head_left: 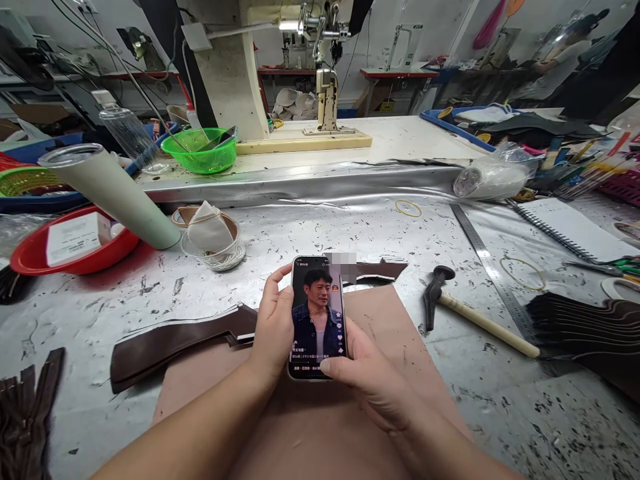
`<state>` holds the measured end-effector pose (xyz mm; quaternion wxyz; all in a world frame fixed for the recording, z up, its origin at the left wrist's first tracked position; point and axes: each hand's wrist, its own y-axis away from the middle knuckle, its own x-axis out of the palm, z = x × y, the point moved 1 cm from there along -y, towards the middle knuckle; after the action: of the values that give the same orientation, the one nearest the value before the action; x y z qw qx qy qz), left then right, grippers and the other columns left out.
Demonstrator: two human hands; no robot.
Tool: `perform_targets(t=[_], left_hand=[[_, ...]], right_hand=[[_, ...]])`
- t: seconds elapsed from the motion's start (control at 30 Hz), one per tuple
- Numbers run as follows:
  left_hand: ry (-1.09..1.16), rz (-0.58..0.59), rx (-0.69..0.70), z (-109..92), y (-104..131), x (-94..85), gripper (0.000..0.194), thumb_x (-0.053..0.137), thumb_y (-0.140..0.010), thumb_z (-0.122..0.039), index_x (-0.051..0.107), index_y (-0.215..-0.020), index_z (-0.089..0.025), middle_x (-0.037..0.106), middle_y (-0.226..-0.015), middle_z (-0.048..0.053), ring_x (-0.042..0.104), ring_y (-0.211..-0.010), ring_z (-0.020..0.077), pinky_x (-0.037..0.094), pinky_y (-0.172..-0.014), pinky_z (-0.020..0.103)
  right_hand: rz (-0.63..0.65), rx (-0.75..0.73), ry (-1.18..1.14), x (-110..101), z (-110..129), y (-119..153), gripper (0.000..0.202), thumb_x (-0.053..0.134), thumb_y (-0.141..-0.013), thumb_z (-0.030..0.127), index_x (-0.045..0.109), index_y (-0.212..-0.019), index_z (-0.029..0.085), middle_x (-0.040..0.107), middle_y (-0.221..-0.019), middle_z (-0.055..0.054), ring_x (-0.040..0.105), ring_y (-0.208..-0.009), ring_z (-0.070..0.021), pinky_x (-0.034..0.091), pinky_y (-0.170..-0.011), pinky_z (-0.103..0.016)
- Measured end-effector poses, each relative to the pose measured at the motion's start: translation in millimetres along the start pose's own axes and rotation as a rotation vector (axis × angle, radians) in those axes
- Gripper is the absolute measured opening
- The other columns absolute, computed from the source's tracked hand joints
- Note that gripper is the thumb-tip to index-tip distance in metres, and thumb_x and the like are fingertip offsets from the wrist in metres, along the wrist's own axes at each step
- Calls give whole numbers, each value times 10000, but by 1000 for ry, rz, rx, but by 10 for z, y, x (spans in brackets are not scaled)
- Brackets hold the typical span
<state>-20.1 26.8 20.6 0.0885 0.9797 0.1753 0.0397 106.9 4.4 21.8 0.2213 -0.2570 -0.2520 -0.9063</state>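
A smartphone (317, 327) is held upright between my two hands, its lit screen showing a video of a person. My left hand (276, 320) wraps round its left edge. On the right edge, my right hand (367, 363) grips the lower corner, the thumb lying on the bottom of the screen. Beneath the phone lies a flat pinkish-brown sheet (400, 333). One dark brown leather piece (175, 347) rests partly on that sheet, left of my hands. Another leather piece (387, 270) shows behind the phone, partly hidden.
A hammer (480, 320) and a steel ruler (485, 260) lie to the right, beside stacked dark leather strips (590, 340). At left are a tumbler (110, 193), a red basin (30, 257) and zippers (30, 413). A sewing machine (327, 100) stands behind.
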Motion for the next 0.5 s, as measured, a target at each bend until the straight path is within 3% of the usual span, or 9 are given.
perform_targets(t=[0.27,0.5], left_hand=[[23,12,-14,16,-6,4,342,477,-824,-312,493,-1161,-260,648,-761,-31,593,-604,114,468,-603,223],[-9,-7,5,43,-19,-6,379,488,-812,-333,498,-1178,-237,653,-805,-10,593,-615,118,464,-594,228]], right_hand=[[-5,0,-13,9,6,12,533,610,-570,107,526,-1088,203,666,-963,-16,593,-882,-198,418,-834,-334],[-65,16,-54,25,19,8,546,485,-508,60,571,-1028,205,655,-866,21,553,-773,-150,413,-709,-258]])
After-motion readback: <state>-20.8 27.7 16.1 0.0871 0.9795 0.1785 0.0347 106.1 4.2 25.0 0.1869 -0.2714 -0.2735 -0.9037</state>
